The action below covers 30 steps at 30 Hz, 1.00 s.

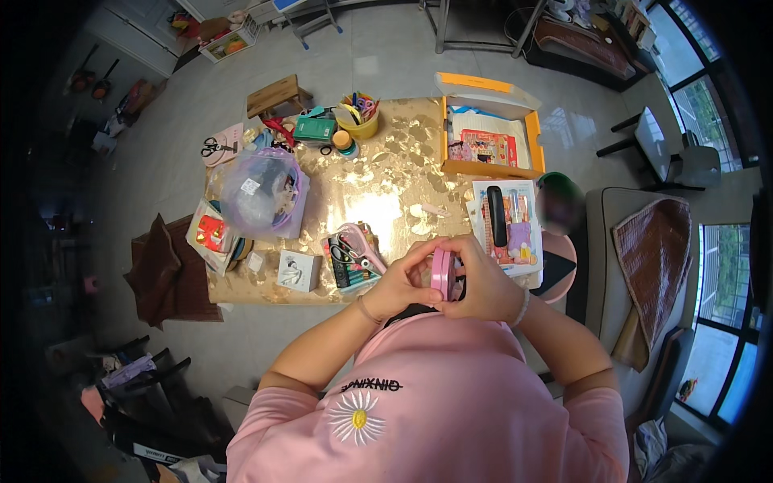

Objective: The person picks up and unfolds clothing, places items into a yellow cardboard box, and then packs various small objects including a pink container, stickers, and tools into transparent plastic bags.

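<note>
Between my two hands, over the near edge of the table, a small pink case point(442, 275) is held upright on its side. My left hand point(410, 278) grips one face, with the thumb at the bottom and fingertips at the top. On the other face lies my right hand point(478, 278), its fingers curled around the rim. A seam runs along the case's edge; what is inside cannot be seen. Left of my hands are scissors point(350, 250) and a pink pouch point(362, 238) on a box of coloured pens point(350, 278).
The gold-patterned table point(386, 163) carries a purple basket under plastic point(266, 193), a white box point(299, 271), and a yellow pen bucket point(360, 124). An open orange carton point(492, 169) stands at the far right. Papers with a black case point(496, 214) lie right. A sofa point(604, 259) is beside.
</note>
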{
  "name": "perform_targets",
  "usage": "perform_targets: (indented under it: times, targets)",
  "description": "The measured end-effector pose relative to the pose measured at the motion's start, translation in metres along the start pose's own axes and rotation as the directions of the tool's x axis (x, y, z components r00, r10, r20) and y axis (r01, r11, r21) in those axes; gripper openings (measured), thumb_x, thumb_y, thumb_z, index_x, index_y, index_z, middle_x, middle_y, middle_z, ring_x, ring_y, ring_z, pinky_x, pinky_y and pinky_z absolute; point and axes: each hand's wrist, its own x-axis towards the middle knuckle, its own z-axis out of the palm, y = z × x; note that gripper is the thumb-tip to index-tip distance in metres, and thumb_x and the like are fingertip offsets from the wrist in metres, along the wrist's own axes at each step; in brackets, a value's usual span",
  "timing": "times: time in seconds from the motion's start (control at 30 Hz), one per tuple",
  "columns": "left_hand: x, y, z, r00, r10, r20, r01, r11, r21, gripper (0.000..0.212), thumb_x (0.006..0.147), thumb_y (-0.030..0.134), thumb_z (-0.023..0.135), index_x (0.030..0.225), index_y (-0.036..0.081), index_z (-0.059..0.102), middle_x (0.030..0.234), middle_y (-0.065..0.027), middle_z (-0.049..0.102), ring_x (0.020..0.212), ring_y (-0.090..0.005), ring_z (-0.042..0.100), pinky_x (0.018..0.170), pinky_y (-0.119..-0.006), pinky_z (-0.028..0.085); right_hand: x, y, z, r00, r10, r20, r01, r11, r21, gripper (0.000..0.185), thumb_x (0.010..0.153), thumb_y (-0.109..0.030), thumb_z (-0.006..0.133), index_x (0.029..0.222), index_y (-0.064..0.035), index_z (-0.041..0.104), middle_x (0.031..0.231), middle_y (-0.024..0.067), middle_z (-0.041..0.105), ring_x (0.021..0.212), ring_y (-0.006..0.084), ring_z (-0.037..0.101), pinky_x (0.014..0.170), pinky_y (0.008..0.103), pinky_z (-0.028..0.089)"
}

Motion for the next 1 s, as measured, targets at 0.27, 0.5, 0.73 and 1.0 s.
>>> perform_targets:
  times: [0.27,0.5,0.73,1.0]
  targets:
    - [-0.007,-0.003,-0.002,0.993,-0.075,0.088,0.083,0.992,-0.100,0.089,0.067,-0.004,0.071,0.139,0.008,0.021,0.131,-0.0062,0.037,0.116,-0.0197,0.044,0.091,-0.031,0.044,-0.006,-0.004,0.005,0.998,0.032,0.053,-0.028,0.996,-0.079,0.068,0.059,-0.017,0.073,0.115,-0.0037,0.037,0.109,0.0192,0.043,0.099,0.0373,0.051,0.081,0.0428,0.045]
    - [-0.009,0.010,0.011,0.992,-0.123,-0.006,0.115,0.944,-0.311,0.090,0.062,0.012,0.080,0.134,0.009,0.027,0.128,-0.0071,0.040,0.118,-0.0178,0.042,0.100,-0.032,0.035,-0.006,-0.017,0.004,1.000,-0.019,0.025,0.023,0.983,-0.184,0.079,0.057,-0.026,0.076,0.123,-0.0065,0.036,0.110,0.0181,0.043,0.098,0.0365,0.051,0.081,0.0422,0.045]
    - [-0.016,0.052,0.036,0.991,-0.108,0.079,0.109,0.994,-0.001,0.091,0.059,0.018,0.082,0.131,0.010,0.027,0.125,-0.0083,0.041,0.117,-0.0188,0.042,0.099,-0.033,0.034,-0.008,-0.060,-0.020,0.993,0.061,0.101,-0.048,0.992,-0.120,0.081,0.055,-0.024,0.081,0.120,-0.0035,0.039,0.111,0.0180,0.043,0.099,0.0330,0.050,0.082,0.0371,0.044]
    - [-0.033,0.013,0.034,0.979,0.039,0.200,-0.054,0.996,0.071,0.091,0.058,0.003,0.081,0.129,0.011,0.026,0.129,-0.0097,0.036,0.123,-0.0195,0.035,0.102,-0.033,0.030,-0.036,-0.058,-0.009,0.996,-0.085,-0.024,0.081,0.988,-0.135,0.073,0.054,-0.027,0.083,0.112,-0.0042,0.045,0.102,0.0181,0.045,0.090,0.0331,0.054,0.077,0.0367,0.047]
